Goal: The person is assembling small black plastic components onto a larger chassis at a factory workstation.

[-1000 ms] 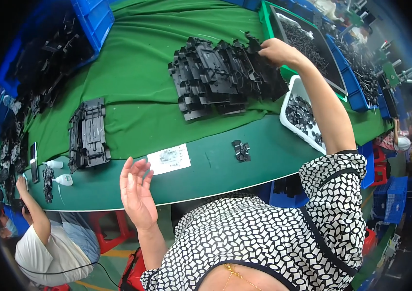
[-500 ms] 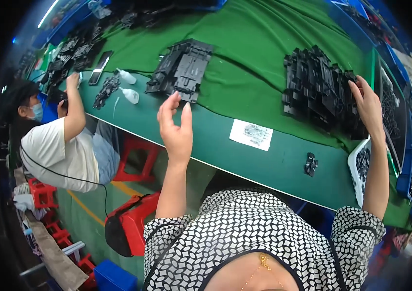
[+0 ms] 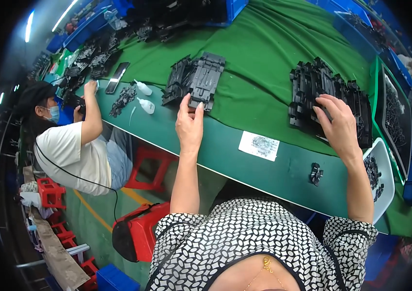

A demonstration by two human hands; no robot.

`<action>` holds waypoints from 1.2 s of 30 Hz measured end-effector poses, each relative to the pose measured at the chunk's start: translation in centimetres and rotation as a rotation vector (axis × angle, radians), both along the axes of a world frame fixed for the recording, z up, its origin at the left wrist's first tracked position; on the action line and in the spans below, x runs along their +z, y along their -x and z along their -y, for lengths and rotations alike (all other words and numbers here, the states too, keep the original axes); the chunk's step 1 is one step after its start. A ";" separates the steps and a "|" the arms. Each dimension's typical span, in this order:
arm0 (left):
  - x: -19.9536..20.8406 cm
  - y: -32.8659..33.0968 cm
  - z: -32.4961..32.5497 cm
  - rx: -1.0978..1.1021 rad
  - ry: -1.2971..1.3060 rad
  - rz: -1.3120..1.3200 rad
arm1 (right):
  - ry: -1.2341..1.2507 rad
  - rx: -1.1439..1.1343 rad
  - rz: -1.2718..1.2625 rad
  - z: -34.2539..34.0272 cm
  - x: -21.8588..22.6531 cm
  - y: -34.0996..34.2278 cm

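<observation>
My left hand (image 3: 190, 127) is at the near end of a black molded plastic part (image 3: 207, 80), its thumb and fingers apart and the fingertips at the part's edge. A second black plastic part (image 3: 175, 81) leans against that one on the left. To the right, a row of similar black plastic parts (image 3: 308, 89) stands close together on green cloth. My right hand (image 3: 340, 123) is in front of this row, fingers bent and spread, nothing visible between them. Whether its fingertips touch a part, I cannot tell.
A printed white paper (image 3: 259, 145) and a small black piece (image 3: 316, 173) lie near the table's front edge. At right stands a white bin (image 3: 385, 191) of small black pieces. White bottles (image 3: 146, 105) and a phone (image 3: 117, 77) lie leftward, near a seated co-worker (image 3: 77, 150).
My right hand has moved left from the row's right end to its front. My left hand has shifted slightly toward the part's near edge. The whole view has shifted.
</observation>
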State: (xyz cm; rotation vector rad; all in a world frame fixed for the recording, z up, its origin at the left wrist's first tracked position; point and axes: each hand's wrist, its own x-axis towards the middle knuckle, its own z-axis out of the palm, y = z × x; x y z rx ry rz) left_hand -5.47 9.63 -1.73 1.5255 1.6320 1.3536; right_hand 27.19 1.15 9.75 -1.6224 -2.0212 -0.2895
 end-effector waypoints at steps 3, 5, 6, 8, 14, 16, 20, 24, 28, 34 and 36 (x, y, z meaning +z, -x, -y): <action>-0.3 -0.3 -0.6 -0.011 0.018 0.015 | -0.024 0.007 -0.016 0.4 0.0 -0.5; -0.8 -0.3 -0.6 -0.026 0.035 0.109 | -0.036 0.028 -0.047 0.9 0.3 0.1; -1.0 -0.2 -0.6 -0.025 0.033 0.106 | -0.044 0.050 -0.078 1.1 0.4 0.6; -1.4 -0.4 -0.5 -0.047 0.011 0.190 | -0.050 0.111 -0.181 1.4 0.6 1.8; -0.9 -0.4 0.6 -0.151 0.074 0.724 | 0.443 0.206 -0.655 1.3 0.3 5.0; 0.3 -0.8 1.8 -0.214 0.146 0.897 | 0.587 0.248 -0.924 0.3 -1.6 5.5; 2.7 -2.9 4.6 -0.285 0.157 0.919 | 0.778 0.293 -1.429 -1.5 -4.4 7.0; 3.2 -4.1 6.6 -0.395 0.131 0.850 | 0.740 0.269 -1.643 -2.2 -4.8 8.9; 3.3 -4.8 8.5 -0.478 0.056 0.695 | 0.645 0.250 -1.777 -2.6 -5.9 8.8; 3.8 -4.2 9.4 -0.556 0.014 0.922 | 0.686 0.313 -1.965 -1.1 -4.9 8.1; 2.4 -3.7 9.1 -0.607 -0.055 0.964 | 0.721 0.348 -2.129 -0.3 -4.0 8.7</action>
